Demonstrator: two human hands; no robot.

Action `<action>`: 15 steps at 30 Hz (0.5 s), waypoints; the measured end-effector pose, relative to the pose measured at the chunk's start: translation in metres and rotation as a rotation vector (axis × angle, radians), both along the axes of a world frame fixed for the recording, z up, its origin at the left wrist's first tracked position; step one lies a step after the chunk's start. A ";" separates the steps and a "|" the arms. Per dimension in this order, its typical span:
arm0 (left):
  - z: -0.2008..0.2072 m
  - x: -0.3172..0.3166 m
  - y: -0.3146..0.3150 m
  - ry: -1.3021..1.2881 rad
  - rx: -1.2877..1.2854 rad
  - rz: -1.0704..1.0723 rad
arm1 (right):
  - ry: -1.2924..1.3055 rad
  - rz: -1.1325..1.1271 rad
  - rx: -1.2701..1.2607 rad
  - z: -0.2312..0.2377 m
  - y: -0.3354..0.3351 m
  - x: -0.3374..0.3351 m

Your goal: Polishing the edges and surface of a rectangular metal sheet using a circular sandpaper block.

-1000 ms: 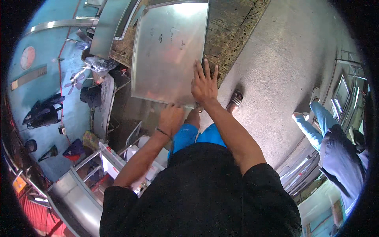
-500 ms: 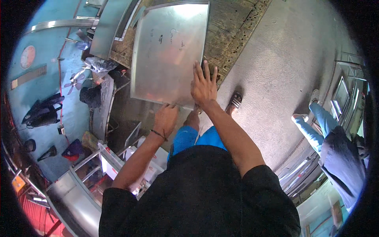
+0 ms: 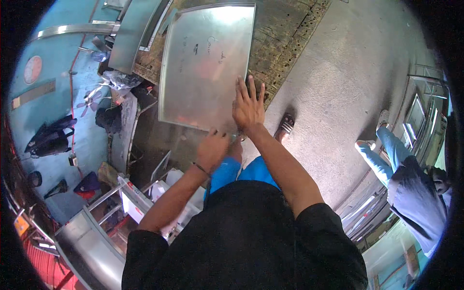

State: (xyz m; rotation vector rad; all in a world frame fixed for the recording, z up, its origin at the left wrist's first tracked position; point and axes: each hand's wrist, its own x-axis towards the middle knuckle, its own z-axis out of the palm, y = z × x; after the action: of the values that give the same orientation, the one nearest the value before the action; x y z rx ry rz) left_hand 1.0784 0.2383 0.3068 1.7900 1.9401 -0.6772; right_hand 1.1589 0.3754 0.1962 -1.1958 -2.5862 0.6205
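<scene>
A shallow sheet metal panel (image 3: 203, 72) with low folded edges and some handwriting lies on the worn workbench, its near end reaching past the bench. My right hand (image 3: 249, 108) rests flat with fingers spread on the panel's near right corner. At the near edge is my left hand (image 3: 212, 149), its fingers curled and slightly blurred. Whatever it may hold is hidden beneath the fingers. A dark bracelet (image 3: 200, 167) circles my left wrist.
The workbench (image 3: 280, 38) has a pitted edge on the right. Another metal sheet (image 3: 133, 38) stands left of the panel. A white appliance-like box (image 3: 133, 200) and a steel-topped frame (image 3: 92, 239) are at lower left. Another person (image 3: 415, 193) is at far right, by stacked metal lengths (image 3: 362, 217).
My left hand has slid to the right along the panel's near edge, closer to my right hand. My right hand stays flat on the corner, and the panel is nearly still.
</scene>
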 end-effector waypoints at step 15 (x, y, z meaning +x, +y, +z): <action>0.009 -0.019 -0.003 -0.007 0.007 0.126 | 0.003 0.017 -0.046 0.003 0.000 0.000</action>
State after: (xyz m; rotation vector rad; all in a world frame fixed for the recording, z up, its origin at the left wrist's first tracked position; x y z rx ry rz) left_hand 1.0591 0.2352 0.3158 1.6552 2.0326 -0.6217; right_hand 1.1590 0.3752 0.1997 -1.1872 -2.5949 0.6888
